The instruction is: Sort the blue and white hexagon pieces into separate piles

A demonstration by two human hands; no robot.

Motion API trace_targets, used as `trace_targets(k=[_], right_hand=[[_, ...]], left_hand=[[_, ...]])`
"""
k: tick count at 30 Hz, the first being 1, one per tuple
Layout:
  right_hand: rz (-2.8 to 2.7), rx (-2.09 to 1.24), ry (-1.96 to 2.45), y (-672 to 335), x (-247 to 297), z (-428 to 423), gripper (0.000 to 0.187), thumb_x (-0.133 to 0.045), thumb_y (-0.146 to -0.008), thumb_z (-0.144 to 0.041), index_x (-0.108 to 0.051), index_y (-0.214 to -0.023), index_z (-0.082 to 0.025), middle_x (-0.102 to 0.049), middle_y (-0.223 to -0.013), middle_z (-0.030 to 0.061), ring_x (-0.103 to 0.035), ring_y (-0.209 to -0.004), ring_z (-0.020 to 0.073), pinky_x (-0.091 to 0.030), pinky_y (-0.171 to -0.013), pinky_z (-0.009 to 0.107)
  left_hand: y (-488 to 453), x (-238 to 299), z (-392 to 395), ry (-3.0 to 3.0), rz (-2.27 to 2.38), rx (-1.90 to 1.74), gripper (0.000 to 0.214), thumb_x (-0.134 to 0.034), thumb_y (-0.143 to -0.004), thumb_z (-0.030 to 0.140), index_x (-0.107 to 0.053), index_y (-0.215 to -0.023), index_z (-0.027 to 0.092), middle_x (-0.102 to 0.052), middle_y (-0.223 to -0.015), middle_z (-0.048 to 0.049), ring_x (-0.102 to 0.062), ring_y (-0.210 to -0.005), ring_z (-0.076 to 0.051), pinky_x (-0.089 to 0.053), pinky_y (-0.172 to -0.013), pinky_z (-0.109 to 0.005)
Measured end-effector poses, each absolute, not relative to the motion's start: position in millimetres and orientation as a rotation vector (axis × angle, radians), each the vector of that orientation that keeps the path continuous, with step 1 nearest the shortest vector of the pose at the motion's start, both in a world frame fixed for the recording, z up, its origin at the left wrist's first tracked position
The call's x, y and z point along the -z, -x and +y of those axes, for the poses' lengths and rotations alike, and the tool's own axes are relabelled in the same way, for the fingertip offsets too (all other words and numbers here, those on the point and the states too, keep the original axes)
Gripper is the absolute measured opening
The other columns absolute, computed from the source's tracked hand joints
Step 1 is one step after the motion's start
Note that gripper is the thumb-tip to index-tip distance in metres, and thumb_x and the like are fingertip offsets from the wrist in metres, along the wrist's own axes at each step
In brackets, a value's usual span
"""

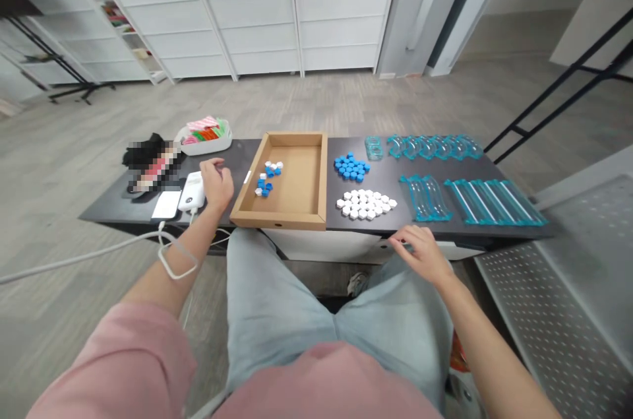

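My left hand [216, 183] rests on the black table [237, 158], fingers curled in a loose fist, between a white power bank [192, 192] and a shallow cardboard tray [287, 211]. Nothing shows inside that hand. The tray holds a few blue and white hexagon pieces [268, 178] near its left side. My right hand [419, 253] lies on my knee just below the table's front edge, fingers stretched out and holding nothing. A cluster of blue hexagons [351, 166] and a cluster of white hexagons [366, 203] lie on the table right of the tray.
Clear teal track pieces [435, 147] and straight teal strips [494, 201] fill the table's right part. A white bowl of coloured pieces [206, 135], a black cloth [143, 150] and a white phone [167, 204] sit at the left. A white cable [99, 253] hangs off the front.
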State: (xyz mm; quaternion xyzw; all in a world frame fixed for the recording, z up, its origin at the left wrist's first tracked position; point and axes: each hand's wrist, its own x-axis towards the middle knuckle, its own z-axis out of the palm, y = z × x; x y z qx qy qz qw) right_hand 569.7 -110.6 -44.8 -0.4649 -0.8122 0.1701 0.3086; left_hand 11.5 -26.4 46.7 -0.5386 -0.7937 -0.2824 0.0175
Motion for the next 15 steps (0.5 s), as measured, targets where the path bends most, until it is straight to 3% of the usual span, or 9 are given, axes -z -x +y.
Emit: trace_targets(k=[4,8,12,15], right_hand=[[-2.120,-0.465,1.185,-567.4,54.6,-107.5,0.034,-0.061,-0.112,-0.059,-0.080,-0.089,-0.044,-0.084,-0.085,0.0061,-0.076,-0.079,0.0369,-0.048,-0.075,0.061],[-2.066,-0.450,1.160,-561.7,62.5,-106.1,0.034,-0.060,-0.113,-0.059,-0.079,-0.089,-0.045,-0.082,-0.082,0.0062,-0.073,-0.078,0.0376,-0.043,-0.072,0.058],[-2.073,-0.452,1.127,-559.7,67.4,-108.1,0.034,-0.060,-0.113,-0.058,-0.080,-0.089,-0.045,-0.083,-0.083,0.0060,-0.072,-0.081,0.0377,-0.043,-0.073,0.057],[-2.076,-0.466,1.112,-559.2,69.0,-109.1,0.036,-0.058,-0.115,-0.058,-0.080,-0.090,-0.044,-0.083,-0.085,0.0062,-0.072,-0.082,0.0365,-0.043,-0.075,0.057]], left_hand=[[-24.2,-72.9,-31.4,1.755,-2.289,0.804,0.055,-0.057,-0.097,0.028,-0.068,-0.147,0.009,-0.059,-0.156,-0.0274,-0.055,-0.148,-0.038,-0.044,-0.123,-0.056],[-54.4,-71.4,-24.5,2.178,-2.116,0.223,0.045,-0.061,-0.099,0.040,-0.079,-0.136,0.022,-0.072,-0.146,-0.0188,-0.061,-0.141,-0.040,-0.041,-0.123,-0.058],[-78.2,-55.6,-9.8,2.221,-2.053,-0.271,0.038,-0.061,-0.098,0.036,-0.083,-0.127,0.023,-0.079,-0.143,-0.0199,-0.064,-0.137,-0.043,-0.039,-0.120,-0.060],[-84.0,-51.0,-1.4,2.204,-2.027,-0.421,0.032,-0.059,-0.098,0.031,-0.084,-0.117,0.024,-0.084,-0.131,-0.0188,-0.068,-0.131,-0.041,-0.041,-0.119,-0.060]])
